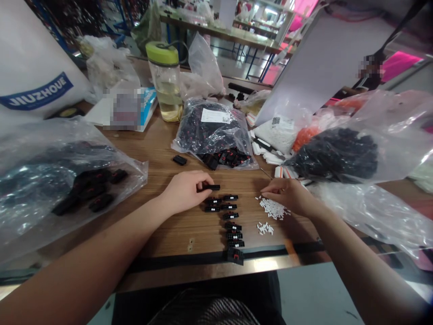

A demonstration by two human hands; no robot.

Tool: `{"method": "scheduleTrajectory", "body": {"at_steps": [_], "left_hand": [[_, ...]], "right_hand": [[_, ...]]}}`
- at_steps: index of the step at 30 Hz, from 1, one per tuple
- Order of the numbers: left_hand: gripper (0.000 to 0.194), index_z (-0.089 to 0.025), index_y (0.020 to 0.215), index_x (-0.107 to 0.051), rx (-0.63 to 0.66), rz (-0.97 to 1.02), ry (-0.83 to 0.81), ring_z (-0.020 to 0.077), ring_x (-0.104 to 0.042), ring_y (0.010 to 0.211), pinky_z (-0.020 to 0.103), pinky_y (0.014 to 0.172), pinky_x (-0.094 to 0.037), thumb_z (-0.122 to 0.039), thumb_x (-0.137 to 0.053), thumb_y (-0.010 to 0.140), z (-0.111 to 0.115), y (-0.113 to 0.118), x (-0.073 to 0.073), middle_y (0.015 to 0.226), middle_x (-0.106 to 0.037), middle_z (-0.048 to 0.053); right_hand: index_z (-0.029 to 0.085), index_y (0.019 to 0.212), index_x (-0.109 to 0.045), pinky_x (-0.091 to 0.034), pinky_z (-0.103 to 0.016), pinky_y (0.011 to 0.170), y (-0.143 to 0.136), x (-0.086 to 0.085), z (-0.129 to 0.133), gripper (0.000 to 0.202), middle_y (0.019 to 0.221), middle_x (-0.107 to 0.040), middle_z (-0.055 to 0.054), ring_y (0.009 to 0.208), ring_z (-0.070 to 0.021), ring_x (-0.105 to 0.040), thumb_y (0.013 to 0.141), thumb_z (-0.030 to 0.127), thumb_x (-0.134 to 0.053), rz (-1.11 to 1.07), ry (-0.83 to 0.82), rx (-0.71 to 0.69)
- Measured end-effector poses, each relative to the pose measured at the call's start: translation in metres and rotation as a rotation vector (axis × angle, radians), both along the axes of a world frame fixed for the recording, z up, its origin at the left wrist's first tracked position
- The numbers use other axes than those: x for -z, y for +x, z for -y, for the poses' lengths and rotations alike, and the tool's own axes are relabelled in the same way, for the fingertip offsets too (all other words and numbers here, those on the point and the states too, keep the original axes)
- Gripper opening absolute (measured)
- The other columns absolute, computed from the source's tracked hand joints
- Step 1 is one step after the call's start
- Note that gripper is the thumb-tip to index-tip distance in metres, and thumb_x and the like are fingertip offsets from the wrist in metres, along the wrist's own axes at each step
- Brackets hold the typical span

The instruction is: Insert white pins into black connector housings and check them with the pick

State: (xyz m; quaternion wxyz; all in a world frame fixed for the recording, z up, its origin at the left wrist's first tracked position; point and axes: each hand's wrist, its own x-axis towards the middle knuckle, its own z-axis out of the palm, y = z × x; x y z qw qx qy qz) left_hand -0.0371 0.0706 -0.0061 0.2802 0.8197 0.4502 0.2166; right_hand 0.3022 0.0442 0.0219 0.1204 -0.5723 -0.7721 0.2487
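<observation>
My left hand [187,192] is closed on a black connector [212,187], held between thumb and fingers just above the wooden table [158,174]. Below it, several black connectors [233,226] lie in two uneven columns, many with small white pieces in them. One connector [236,256] with a red part sits at the table's front edge. My right hand [286,193] has its fingers pinched together at the upper edge of a pile of small white pieces [273,208]; anything between the fingertips is too small to make out. A smaller white pile [264,228] lies nearer the front edge.
A plastic bag of black connectors [213,128] stands behind, with a loose connector [179,160] beside it. Large clear bags [67,180] fill the left, and more bags [338,153] crowd the right. A green-lidded bottle [165,83] stands at the back.
</observation>
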Motion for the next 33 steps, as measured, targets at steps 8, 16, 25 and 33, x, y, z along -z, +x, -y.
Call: {"method": "scheduleTrajectory", "body": {"at_steps": [8, 16, 25, 33], "left_hand": [[0.013, -0.023, 0.091, -0.071, -0.007, 0.018, 0.009, 0.0136, -0.058, 0.067, 0.026, 0.064, -0.041, -0.027, -0.065, 0.08, -0.001, -0.001, 0.004, 0.076, -0.067, -0.002], [0.011, -0.023, 0.087, -0.07, -0.04, 0.052, -0.054, 0.0126, -0.058, 0.063, 0.024, 0.061, -0.041, -0.026, -0.068, 0.076, 0.001, 0.001, 0.004, 0.074, -0.067, -0.003], [0.01, -0.024, 0.085, -0.069, -0.041, 0.064, -0.05, 0.0141, -0.061, 0.067, 0.024, 0.06, -0.041, -0.023, -0.068, 0.076, 0.002, 0.0, 0.001, 0.075, -0.069, -0.003], [0.01, -0.024, 0.085, -0.069, -0.049, 0.042, -0.049, 0.0141, -0.06, 0.066, 0.025, 0.06, -0.04, -0.024, -0.069, 0.075, 0.002, 0.001, -0.001, 0.072, -0.067, -0.004]], "right_hand": [[0.019, 0.07, -0.067, -0.044, -0.029, 0.063, -0.014, -0.013, 0.0, 0.018, 0.066, -0.067, -0.001, 0.059, -0.0142, -0.058, 0.085, 0.025, -0.06, 0.219, 0.14, -0.134], [0.021, 0.078, -0.066, -0.048, -0.031, 0.08, -0.108, -0.02, -0.015, 0.012, 0.085, -0.067, -0.003, 0.083, -0.0167, -0.062, 0.088, 0.022, -0.06, -0.212, 0.146, -0.199], [0.02, 0.077, -0.067, -0.047, -0.033, 0.081, -0.13, 0.005, -0.027, 0.01, 0.082, -0.065, -0.002, 0.082, -0.0168, -0.06, 0.087, 0.02, -0.064, -0.294, 0.139, -0.241], [0.021, 0.077, -0.066, -0.046, -0.034, 0.083, -0.131, 0.008, -0.027, 0.011, 0.084, -0.065, -0.002, 0.084, -0.0171, -0.061, 0.087, 0.022, -0.063, -0.296, 0.141, -0.241]]}}
